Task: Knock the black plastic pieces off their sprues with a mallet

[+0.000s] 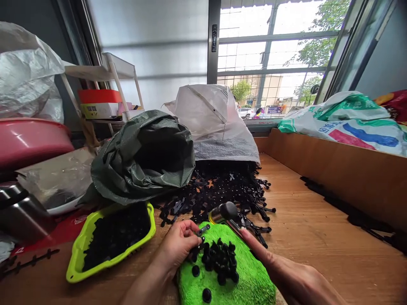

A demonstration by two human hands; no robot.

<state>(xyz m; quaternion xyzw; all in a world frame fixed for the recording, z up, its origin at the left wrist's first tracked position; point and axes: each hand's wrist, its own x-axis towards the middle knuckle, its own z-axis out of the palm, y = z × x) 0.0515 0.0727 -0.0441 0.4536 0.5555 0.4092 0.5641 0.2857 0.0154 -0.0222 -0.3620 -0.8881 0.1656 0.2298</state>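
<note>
The left hand (183,239) is closed in a pinch, and between thumb and fingers it holds a small black link (205,229), which is over the upper left edge of the green mat (254,277), near 11 o'clock of this mat. The link has a long, narrow form; its long axis goes from about 8 to 2 o'clock, and the free end with a round eye points to 2 o'clock. The right hand (288,271) is gripping a small hammer (224,212), with the index finger laid straight along the handle. This handle points to between 10 and 11 o'clock, while the head lies across, its black face directed to 2 o'clock. On the mat, below the link, there is a heap of black pieces (219,258), with two round ones apart, toward 7 o'clock. Farther out, a yellow-green tray (76,270), filled with black parts, stands at 9 to 10 o'clock. A dark sack (114,169) leans open near 11, and at 12 a white sack (219,144) rests behind a wide black pile (219,190).
</note>
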